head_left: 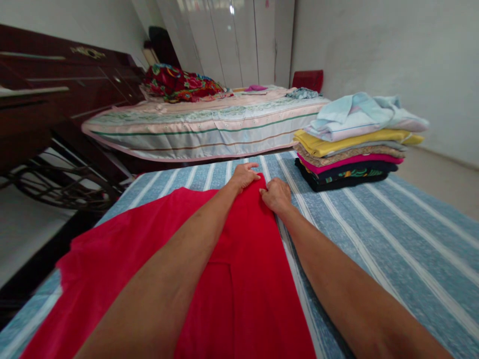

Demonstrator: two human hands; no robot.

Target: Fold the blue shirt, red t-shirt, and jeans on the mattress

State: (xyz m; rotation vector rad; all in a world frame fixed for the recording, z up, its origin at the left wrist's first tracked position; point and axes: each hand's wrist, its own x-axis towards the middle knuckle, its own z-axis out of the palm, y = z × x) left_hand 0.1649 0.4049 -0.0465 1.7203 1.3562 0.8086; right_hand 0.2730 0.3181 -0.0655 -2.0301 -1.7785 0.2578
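Observation:
A red shirt (254, 279) is spread over the blue-and-white striped bedding, with its right side folded into a long straight edge. My left hand (244, 176) is at the shirt's far corner, thumb on the cloth and index finger stretched past it. Just to the right, my right hand (277, 194) has its fingers curled and pinches the edge of the same corner. A straight fold or seam line shows in the cloth between my forearms. Part of the shirt is hidden under my left forearm.
Folded clothes (348, 144) form a stack on the striped bedding (374, 229) at right. Beyond lies another bed (209, 127) with a floral red blanket (179, 84). A dark wooden cabinet (75, 70) stands left, a wardrobe (232, 45) at the back.

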